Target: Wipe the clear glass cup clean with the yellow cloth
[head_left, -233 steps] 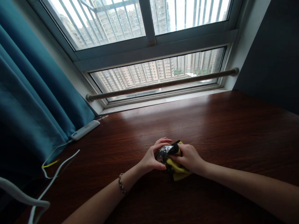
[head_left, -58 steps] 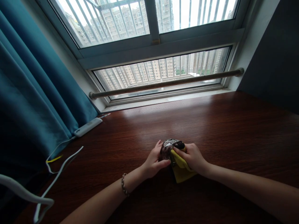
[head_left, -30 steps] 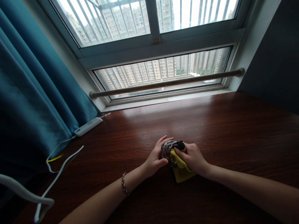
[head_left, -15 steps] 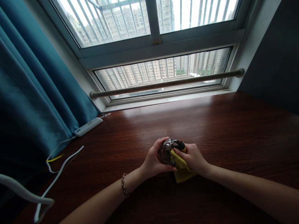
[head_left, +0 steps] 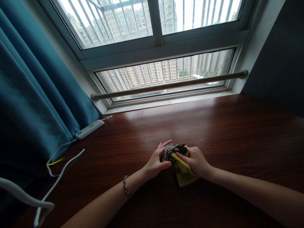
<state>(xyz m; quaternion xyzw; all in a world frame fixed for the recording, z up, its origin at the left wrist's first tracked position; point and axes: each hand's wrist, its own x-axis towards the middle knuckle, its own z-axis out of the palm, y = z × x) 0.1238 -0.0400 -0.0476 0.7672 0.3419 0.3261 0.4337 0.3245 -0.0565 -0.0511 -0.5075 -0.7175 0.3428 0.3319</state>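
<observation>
A small clear, shiny object with a black part is between my hands above the table; its kind I cannot make out. My left hand is at its left side, fingers stretched and thumb apart, loosely around it; whether the palm touches it is unclear. My right hand is closed on a yellow cloth, pressing it against the object's right side with the thumb on top. The cloth's lower corner hangs toward the table, and the right fingers behind it are hidden.
The dark red-brown wooden table reaches back to a window with a metal rail. At left are a blue curtain, a white power strip, a white cable and a yellow strip.
My left hand has loosened around the clear object: its thumb has drawn back left and its fingers have straightened. The object has turned slightly. My right hand keeps the cloth in nearly the same place.
</observation>
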